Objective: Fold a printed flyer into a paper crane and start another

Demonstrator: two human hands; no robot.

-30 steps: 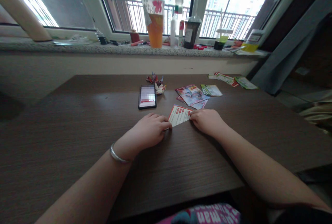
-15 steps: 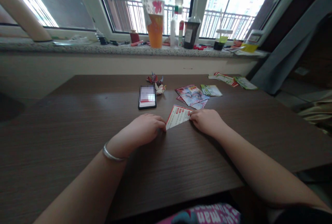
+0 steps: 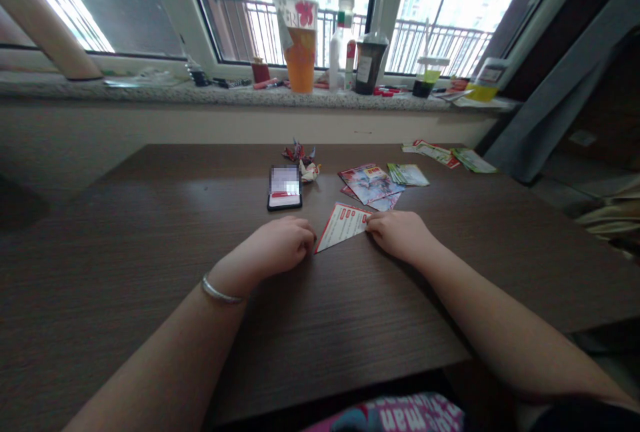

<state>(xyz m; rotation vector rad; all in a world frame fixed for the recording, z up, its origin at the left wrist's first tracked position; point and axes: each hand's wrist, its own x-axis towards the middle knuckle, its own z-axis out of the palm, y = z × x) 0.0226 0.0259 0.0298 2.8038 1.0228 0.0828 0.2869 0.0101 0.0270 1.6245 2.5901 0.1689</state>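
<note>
A folded, roughly triangular sheet of paper (image 3: pixel 343 227) lies on the table, with printed text, red labels and a red edge. My right hand (image 3: pixel 397 232) pinches its right corner, and the fingertips cover that part. Just beside the left corner rests my left hand (image 3: pixel 285 244), fingers curled in; the paper's corner shows outside them, and I see nothing held. A silver bangle (image 3: pixel 220 291) circles the left wrist. Beyond the left hand lies a phone (image 3: pixel 285 187) with its screen lit and blurred. Right behind the paper are colourful printed sheets (image 3: pixel 370 184).
Folded paper figures (image 3: pixel 309 171) stand behind the phone on the brown table (image 3: pixel 125 245). Green-edged papers (image 3: pixel 409 174) and more slips (image 3: pixel 435 152) lie at the back right. The windowsill (image 3: pixel 165 93) holds an orange drink cup (image 3: pixel 301 52), a clear bottle (image 3: pixel 337 52) and other cups.
My left hand has drawn slightly left and its fingers have come off the paper's left corner, which now shows fully. My right hand has stayed in place on the right corner.
</note>
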